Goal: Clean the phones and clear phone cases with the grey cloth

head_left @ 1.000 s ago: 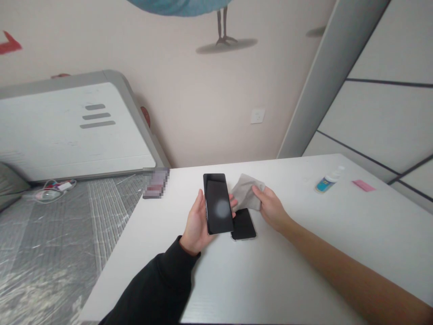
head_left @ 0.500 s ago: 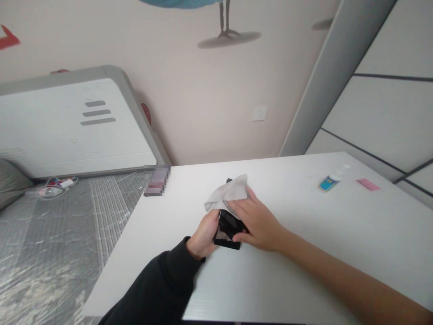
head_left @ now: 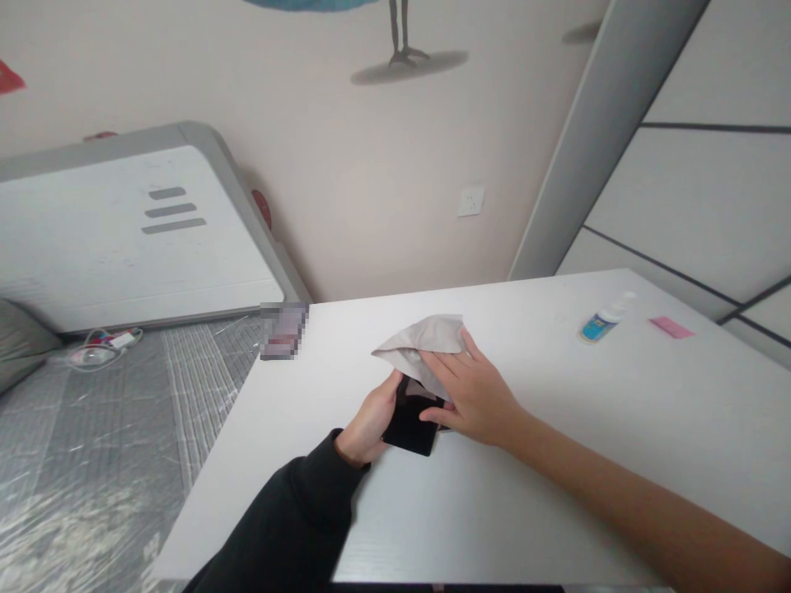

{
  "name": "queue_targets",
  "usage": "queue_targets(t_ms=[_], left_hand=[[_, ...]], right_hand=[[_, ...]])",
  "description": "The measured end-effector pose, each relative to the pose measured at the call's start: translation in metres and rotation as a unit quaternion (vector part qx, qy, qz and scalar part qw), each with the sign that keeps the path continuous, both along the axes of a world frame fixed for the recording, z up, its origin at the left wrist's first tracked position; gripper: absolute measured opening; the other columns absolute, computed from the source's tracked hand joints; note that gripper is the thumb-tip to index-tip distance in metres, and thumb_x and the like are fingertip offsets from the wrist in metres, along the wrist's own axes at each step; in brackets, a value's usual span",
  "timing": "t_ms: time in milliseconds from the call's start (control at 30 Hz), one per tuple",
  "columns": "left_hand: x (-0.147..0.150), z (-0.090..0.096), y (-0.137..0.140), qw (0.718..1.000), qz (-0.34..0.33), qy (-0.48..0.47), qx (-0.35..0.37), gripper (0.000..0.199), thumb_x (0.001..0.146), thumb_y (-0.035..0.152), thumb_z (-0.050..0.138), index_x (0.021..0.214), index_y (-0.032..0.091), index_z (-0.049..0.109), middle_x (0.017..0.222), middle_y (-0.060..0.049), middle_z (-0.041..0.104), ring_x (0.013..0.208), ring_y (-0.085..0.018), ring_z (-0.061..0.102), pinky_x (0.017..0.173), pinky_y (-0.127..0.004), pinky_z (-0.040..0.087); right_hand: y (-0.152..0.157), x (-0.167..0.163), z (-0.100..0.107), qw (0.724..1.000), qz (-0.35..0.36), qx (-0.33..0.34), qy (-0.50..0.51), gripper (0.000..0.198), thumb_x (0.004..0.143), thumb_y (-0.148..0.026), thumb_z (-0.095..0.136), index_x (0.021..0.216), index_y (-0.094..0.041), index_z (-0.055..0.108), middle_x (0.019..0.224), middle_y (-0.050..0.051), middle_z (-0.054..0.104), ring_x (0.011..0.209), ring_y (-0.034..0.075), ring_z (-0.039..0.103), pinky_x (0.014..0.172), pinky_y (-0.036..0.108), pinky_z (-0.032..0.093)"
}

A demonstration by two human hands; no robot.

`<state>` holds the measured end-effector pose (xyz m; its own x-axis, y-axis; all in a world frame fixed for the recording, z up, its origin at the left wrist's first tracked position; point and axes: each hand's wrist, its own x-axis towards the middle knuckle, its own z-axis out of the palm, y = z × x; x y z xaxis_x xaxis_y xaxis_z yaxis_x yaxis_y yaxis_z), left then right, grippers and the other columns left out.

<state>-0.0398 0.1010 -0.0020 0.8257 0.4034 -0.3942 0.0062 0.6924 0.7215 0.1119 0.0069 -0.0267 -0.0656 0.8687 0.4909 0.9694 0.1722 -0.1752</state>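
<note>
A black smartphone (head_left: 410,424) with a glossy screen lies in my left hand (head_left: 371,418), whose fingers wrap its left edge and pass underneath. Over the phone's upper part spreads a thin light-grey cloth (head_left: 426,336). My right hand (head_left: 479,395) presses that cloth down with its fingers, and its thumb rests near the phone's right edge. The cloth hides the phone's far end. Both hands are above the middle of the white table (head_left: 525,511).
A small spray bottle (head_left: 601,324) with a blue label lies on the table at right, beside a pink slip (head_left: 671,328). A blurred-out flat item (head_left: 283,331) sits at the table's far left corner. Left of the table is a plastic-covered bed (head_left: 124,461).
My right hand and the cloth have shifted slightly up and to the right across the phone. More of the dark screen shows at its near end. My left hand keeps its hold.
</note>
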Motion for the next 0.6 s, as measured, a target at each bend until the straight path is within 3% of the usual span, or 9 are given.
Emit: queue_targets(t_ms=[133,333,433,600], left_hand=[[-0.001,0.002,0.007,0.999,0.016,-0.047,-0.021,0.049,0.095,0.048,0.059,0.129,0.013,0.068,0.107,-0.013,0.079,0.107,-0.033,0.073,0.099,-0.043,0.054],[-0.004,0.01,0.024,0.992,0.027,-0.078,-0.092,0.071,0.101,0.062,0.034,0.136,0.007,0.061,0.113,-0.018,0.077,0.104,-0.03,0.074,0.096,-0.043,0.056],[-0.005,0.014,0.024,0.994,0.021,-0.061,-0.089,0.07,0.101,0.062,0.035,0.134,0.007,0.062,0.112,-0.016,0.078,0.105,-0.03,0.074,0.101,-0.042,0.053],[-0.006,0.007,0.012,0.995,0.062,-0.056,-0.051,0.052,0.097,0.049,0.058,0.131,0.01,0.065,0.111,-0.013,0.078,0.112,-0.031,0.07,0.108,-0.043,0.047]], right_hand=[[-0.004,-0.019,-0.004,0.995,0.095,-0.024,0.021,0.093,0.092,-0.081,0.031,0.144,-0.007,0.054,0.134,0.022,0.067,0.126,0.037,0.059,0.123,0.061,0.019],[-0.01,-0.042,-0.006,0.975,0.209,-0.075,0.01,0.084,0.093,-0.076,0.042,0.148,-0.014,0.051,0.127,0.015,0.072,0.124,0.029,0.062,0.125,0.055,0.018],[-0.009,-0.038,-0.004,0.985,0.164,-0.046,0.001,0.086,0.092,-0.079,0.039,0.146,-0.014,0.053,0.13,0.015,0.071,0.125,0.032,0.061,0.124,0.06,0.017],[-0.005,-0.02,-0.002,1.0,0.011,-0.005,-0.019,0.095,0.09,-0.083,0.031,0.147,-0.011,0.052,0.135,0.021,0.066,0.123,0.038,0.061,0.121,0.068,0.018]])
